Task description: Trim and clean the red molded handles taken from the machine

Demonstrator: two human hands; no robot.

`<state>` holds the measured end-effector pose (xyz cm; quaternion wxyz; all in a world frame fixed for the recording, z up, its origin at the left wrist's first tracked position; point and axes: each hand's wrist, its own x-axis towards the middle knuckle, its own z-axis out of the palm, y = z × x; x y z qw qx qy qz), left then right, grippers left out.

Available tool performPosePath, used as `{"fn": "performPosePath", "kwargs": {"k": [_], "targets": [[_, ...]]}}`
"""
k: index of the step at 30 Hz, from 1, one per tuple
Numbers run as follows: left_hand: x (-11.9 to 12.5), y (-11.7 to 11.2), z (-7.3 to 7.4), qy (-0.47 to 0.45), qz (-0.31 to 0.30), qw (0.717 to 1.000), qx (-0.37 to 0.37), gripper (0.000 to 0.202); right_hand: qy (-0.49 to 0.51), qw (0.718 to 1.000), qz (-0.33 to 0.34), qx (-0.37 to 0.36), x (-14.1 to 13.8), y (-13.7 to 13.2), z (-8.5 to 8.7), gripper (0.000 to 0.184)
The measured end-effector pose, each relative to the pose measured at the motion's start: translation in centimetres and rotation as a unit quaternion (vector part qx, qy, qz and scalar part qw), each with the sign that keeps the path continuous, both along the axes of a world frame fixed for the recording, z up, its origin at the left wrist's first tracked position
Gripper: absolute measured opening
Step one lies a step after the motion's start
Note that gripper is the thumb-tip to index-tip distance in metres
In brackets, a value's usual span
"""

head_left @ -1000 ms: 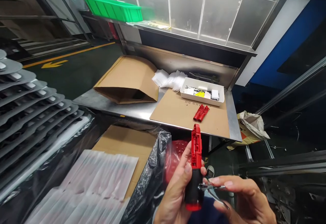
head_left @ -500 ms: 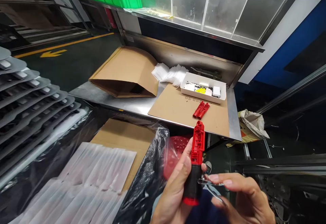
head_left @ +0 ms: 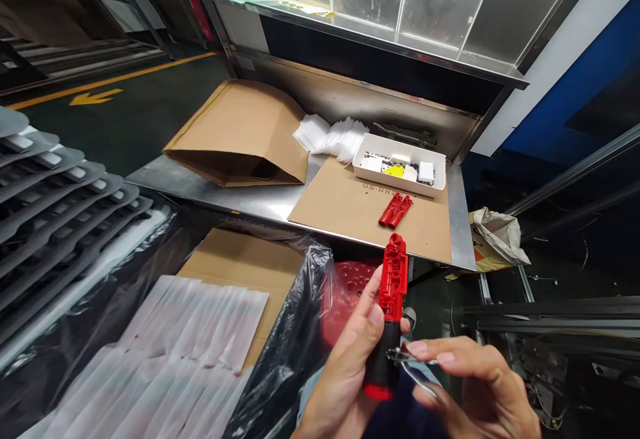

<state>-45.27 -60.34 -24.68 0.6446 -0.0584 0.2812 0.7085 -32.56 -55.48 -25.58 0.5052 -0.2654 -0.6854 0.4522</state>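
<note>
Wrapped around a red-and-black plastic handle shell, my left hand keeps it upright, its ribbed red inner side facing me. My right hand grips small metal nippers between thumb and fingers. The tips of the nippers are at the right edge of the shell's black part; whether they touch it I cannot tell. Beyond, two red plastic shells lie side by side on a flat cardboard sheet.
A white box of small parts sits at the back of the metal bench, beside white packets and an open cardboard carton. Wrapped pieces lie in a plastic-lined bin at lower left. A red stool stands below the bench.
The view has shifted slightly. Both hands keep their grips, and the nippers stay by the black part of the shell, their tips slightly further left.
</note>
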Motion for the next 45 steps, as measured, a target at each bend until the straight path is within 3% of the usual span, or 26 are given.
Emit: {"fn": "performPosePath", "kwargs": {"k": [6,11,14,17,21,25,29,45], "targets": [[-0.2,0.3,-0.2,0.015,-0.008,1.0,-0.005,0.068,-0.021,0.999,0.015,0.022,0.0,0.4,-0.2,0.028],[-0.3,0.3,0.2,0.027,0.003,1.0,-0.002,0.061,0.004,0.991,0.086,0.101,0.6,2.1,0.0,0.037],[-0.5,0.2,0.3,0.032,0.014,0.999,-0.016,0.06,0.021,0.996,0.024,0.088,1.0,2.9,0.3,0.039],[-0.7,0.0,0.2,0.029,0.009,0.999,-0.023,0.058,-0.059,0.993,-0.002,0.1,1.1,3.0,0.5,0.032],[-0.7,0.1,0.1,0.019,0.002,1.0,-0.01,0.052,-0.055,0.991,0.003,0.123,0.7,2.1,0.5,0.025],[-0.5,0.2,0.1,-0.003,-0.005,1.0,-0.024,0.061,-0.043,0.99,0.056,0.121,0.5,1.7,0.2,0.024],[-0.4,0.1,0.1,-0.022,-0.013,0.999,-0.033,0.07,-0.05,0.99,0.045,0.124,0.9,1.7,-0.3,0.03],[0.3,0.3,0.1,-0.009,-0.019,1.0,-0.022,0.071,-0.039,0.991,0.049,0.12,1.5,1.3,-0.5,0.03]]}}
